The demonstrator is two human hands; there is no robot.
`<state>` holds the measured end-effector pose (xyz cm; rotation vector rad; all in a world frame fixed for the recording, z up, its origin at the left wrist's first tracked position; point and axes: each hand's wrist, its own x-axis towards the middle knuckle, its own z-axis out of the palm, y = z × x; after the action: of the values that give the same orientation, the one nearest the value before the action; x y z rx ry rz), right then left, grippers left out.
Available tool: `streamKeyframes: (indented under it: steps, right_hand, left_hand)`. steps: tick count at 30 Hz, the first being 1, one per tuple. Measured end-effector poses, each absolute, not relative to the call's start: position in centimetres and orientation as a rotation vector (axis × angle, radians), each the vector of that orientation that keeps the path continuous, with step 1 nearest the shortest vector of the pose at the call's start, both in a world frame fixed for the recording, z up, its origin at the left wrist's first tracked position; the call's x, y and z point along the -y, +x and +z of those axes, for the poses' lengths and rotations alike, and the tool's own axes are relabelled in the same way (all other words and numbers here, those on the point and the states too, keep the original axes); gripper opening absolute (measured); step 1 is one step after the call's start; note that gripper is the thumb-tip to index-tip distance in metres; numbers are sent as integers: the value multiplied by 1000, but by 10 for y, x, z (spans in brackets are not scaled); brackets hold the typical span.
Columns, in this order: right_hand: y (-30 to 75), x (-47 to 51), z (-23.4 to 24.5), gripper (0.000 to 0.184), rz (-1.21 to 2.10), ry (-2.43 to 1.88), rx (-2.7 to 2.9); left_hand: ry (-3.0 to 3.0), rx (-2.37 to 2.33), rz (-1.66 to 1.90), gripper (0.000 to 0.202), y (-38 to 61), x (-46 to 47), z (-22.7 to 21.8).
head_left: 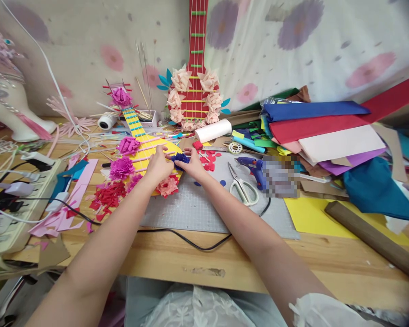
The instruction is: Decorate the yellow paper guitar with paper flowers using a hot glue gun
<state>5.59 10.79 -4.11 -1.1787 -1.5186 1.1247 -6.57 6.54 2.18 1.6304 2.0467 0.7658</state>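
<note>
A yellow pipa-shaped paper instrument (170,145) lies slanted on the table, trimmed with magenta and coral paper flowers and crossed by pink strips and white strings. At its right edge sits a dark blue paper flower (181,158). My left hand (159,164) rests over the yellow body with bent fingers, its fingertips closed at the flower's left side. From the right, my right hand (194,164) pinches the same flower between thumb and fingers. My hands partly cover the flower, so its base is hidden. A coral flower (167,186) is just below my left hand.
A grey cutting mat (191,213) carries white-handled scissors (244,188), a blue glue gun (255,170) and red paper petals (209,159). A black cable (197,247) crosses the front. Behind stands a red paper instrument (197,91); folded coloured paper (323,131) is piled right, a power strip (27,213) left.
</note>
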Motion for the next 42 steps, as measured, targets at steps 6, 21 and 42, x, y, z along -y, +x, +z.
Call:
streamKeyframes:
  steps: [6, 21, 42]
  right_hand:
    - [64, -104, -38, 56, 1106, -1154, 1536]
    - [140, -60, -37, 33, 799, -1291, 2074]
    - [157, -47, -48, 39, 960, -1245, 1821]
  left_hand:
    - [1473, -2023, 836, 46, -69, -70, 21]
    - [1570, -2129, 971, 40, -53, -59, 51]
    - [1532, -1349, 1183, 34, 18, -32, -55]
